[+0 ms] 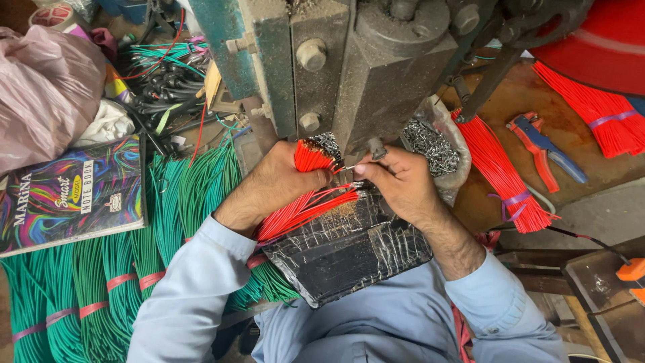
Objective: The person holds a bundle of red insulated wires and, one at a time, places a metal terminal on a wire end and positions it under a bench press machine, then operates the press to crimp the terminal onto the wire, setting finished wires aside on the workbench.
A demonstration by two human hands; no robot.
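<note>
Head view looks straight down on a grey-and-teal metal press machine (349,74), which serves as the landmark for all the rest. Largest after it are the bundles of green wires (101,282), banded in pink and laid side by side well to the left of the press and below it, likely so the ends line up for picking. Left of the press, beside the green wires, lies a colourful notebook (70,195), and above that a pink plastic bag (44,87). Just below the press head, a black crinkled plastic-wrapped pad (349,245) rests over the person's lap as a working surface. To the right of the press, bundles of red wires (500,171) tied with purple bands fan out on the brown bench, with a red-and-blue wire stripper (544,151) beyond them. A clear bag of small metal terminals (433,144) sits just right of the press head, close enough for quick reach.

The person's left hand (269,185) is clamped around a red wire bundle (306,195), held upright-ish with its tips just beneath the press head so single wires can be drawn off. The right hand (396,181) has thumb and forefinger pinched together on one thin wire end (349,168), holding it directly at the press die.
</note>
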